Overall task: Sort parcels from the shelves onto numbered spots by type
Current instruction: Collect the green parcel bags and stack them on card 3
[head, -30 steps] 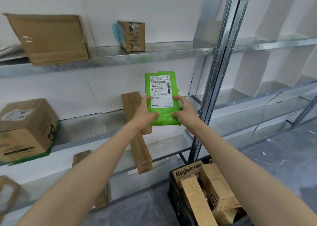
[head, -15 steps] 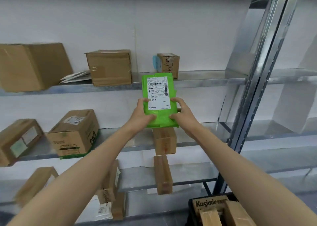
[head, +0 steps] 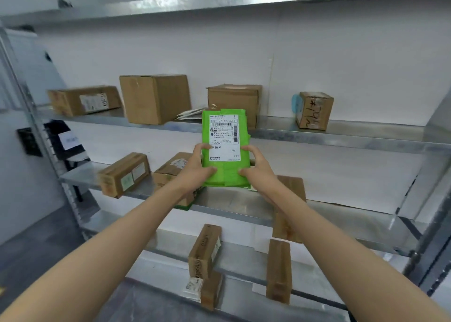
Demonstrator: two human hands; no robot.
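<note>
I hold a green plastic mailer with a white shipping label upright in front of the metal shelves. My left hand grips its lower left edge, thumb on the front. My right hand grips its lower right edge the same way. The mailer is in the air, in front of the middle shelf. Cardboard parcels stand on the shelves behind it: a large box, a flat box, a mid box and a small box with handwriting.
The middle shelf holds a labelled box at the left and another box behind my left wrist. Narrow boxes stand on the lower shelves. A shelf upright rises at the left, another upright at the far right.
The view has swung left and upward along the shelves; the crate at the bottom has left the view. Both hands keep the same hold on the green mailer.
</note>
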